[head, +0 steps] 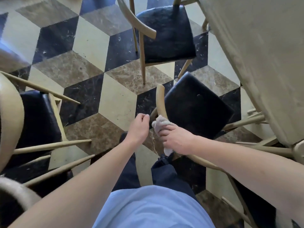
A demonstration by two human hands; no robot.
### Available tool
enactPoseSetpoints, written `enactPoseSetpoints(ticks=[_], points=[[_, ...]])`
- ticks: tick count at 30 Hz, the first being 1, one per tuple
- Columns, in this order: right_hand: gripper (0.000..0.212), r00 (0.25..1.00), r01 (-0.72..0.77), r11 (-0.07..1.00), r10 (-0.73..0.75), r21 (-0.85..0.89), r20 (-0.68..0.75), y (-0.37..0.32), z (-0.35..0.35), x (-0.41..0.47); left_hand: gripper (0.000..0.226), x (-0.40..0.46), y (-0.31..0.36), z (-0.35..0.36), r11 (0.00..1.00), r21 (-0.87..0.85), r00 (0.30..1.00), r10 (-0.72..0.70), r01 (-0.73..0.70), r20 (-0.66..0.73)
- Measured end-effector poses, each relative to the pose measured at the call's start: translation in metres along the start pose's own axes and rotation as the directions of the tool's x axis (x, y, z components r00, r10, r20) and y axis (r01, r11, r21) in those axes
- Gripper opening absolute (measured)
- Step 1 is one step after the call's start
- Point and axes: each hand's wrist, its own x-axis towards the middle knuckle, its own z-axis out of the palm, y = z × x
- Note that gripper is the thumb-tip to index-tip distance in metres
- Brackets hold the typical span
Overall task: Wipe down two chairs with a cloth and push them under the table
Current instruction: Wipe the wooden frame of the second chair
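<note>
right hand (176, 142): fist closed round a pale grey cloth (160, 125), pressed on the curved backrest rail (160, 101) of the near chair; cloth bunches out past the fingers and pokes out below the palm
left hand (139, 127): empty, fingers loosely curled, hovering just left of the rail, not touching it as far as I can tell
near chair: black padded seat (195, 106), tan frame, standing right of centre, seat edge near the table but not under it
far chair: second black seat (166, 33) with tan bent rail, beyond the near one, also beside the table; its back cut off by the top edge
table (256, 55): cream top fills the far right; legs and most of the underside out of view
hidden/cut off: near chair's rail runs under the right hand and forearm, so the contact patch is covered; its right legs vanish under the table edge
left side: another black-seat chair (39, 122), only partly in frame, wide-angle distorted; blurred rail at the near left corner
floor (92, 46): polished stone tiles in a cube pattern, cream, brown marble and black
person: light blue shirt, dark trousers at near edge
</note>
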Motion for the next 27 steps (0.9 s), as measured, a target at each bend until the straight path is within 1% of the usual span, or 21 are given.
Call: enactPoseSetpoints(ticks=[1, 2, 3, 6, 8, 10, 11, 13, 16, 19, 20, 21, 23, 25, 27], points=[[0.016, 1.0, -0.001, 1.0, 0.001, 0.031, 0.003, -0.007, 0.004, -0.015, 0.024, -0.007, -0.004, 0.011, 0.999, 0.033, 1.0, 0.008, -0.008, 0.003], [0.02, 0.999, -0.003, 1.0, 0.002, 0.023, 0.032, -0.012, 0.012, -0.032, 0.026, -0.014, -0.007, 0.022, 0.997, 0.068, 1.0, 0.018, -0.018, -0.001], [0.024, 1.0, 0.0, 0.999, -0.001, 0.047, 0.023, -0.015, 0.024, -0.047, 0.03, -0.02, -0.008, 0.032, 0.995, 0.095, 1.0, 0.03, -0.029, -0.009], [0.038, 0.998, -0.016, 1.0, 0.017, -0.016, 0.066, -0.036, 0.047, -0.089, 0.042, -0.031, -0.011, 0.056, 0.99, 0.131, 0.998, 0.05, -0.046, -0.027], [0.041, 0.999, -0.043, 0.999, 0.043, 0.013, 0.015, -0.046, 0.061, -0.12, 0.046, -0.04, -0.011, 0.07, 0.984, 0.165, 0.997, 0.076, -0.073, -0.012], [0.04, 0.999, -0.046, 0.998, 0.047, 0.042, -0.013, -0.056, 0.075, -0.151, 0.049, -0.046, -0.011, 0.079, 0.973, 0.209, 0.996, 0.092, -0.094, 0.021], [0.037, 0.996, -0.062, 0.998, 0.063, 0.014, -0.064, -0.061, 0.078, -0.169, 0.05, -0.051, -0.009, 0.085, 0.968, 0.23, 0.995, 0.091, -0.097, 0.038], [0.034, 0.992, -0.109, 0.992, 0.104, -0.061, -0.077, -0.065, 0.084, -0.186, 0.051, -0.052, -0.008, 0.081, 0.974, 0.218, 0.997, 0.051, -0.061, 0.051], [0.036, 0.975, -0.154, 0.985, 0.138, -0.083, -0.174, -0.075, 0.106, -0.217, 0.045, -0.064, -0.009, 0.082, 0.971, 0.239, 0.999, 0.017, -0.025, 0.038], [0.037, 0.971, -0.207, 0.972, 0.19, -0.114, -0.148, -0.079, 0.123, -0.25, 0.033, -0.068, -0.007, 0.078, 0.946, 0.323, 1.0, 0.002, -0.01, 0.026], [0.039, 0.968, -0.228, 0.968, 0.214, -0.105, -0.133, -0.077, 0.125, -0.263, 0.033, -0.067, -0.006, 0.077, 0.942, 0.336, 1.0, -0.006, -0.005, 0.03], [0.041, 0.966, -0.237, 0.967, 0.225, -0.096, -0.125, -0.074, 0.126, -0.277, 0.037, -0.067, -0.006, 0.076, 0.939, 0.344, 0.999, -0.013, -0.001, 0.039], [0.044, 0.965, -0.244, 0.964, 0.231, -0.102, -0.123, -0.069, 0.13, -0.306, 0.053, -0.066, -0.006, 0.076, 0.932, 0.363, 0.998, -0.024, 0.004, 0.05], [0.044, 0.963, -0.249, 0.965, 0.238, -0.086, -0.124, -0.064, 0.127, -0.332, 0.058, -0.066, -0.008, 0.076, 0.93, 0.367, 0.998, -0.025, 0.004, 0.053], [0.049, 0.953, -0.291, 0.953, 0.282, -0.081, -0.11, -0.063, 0.125, -0.353, 0.06, -0.067, -0.01, 0.079, 0.927, 0.374, 0.998, -0.036, 0.016, 0.047]])
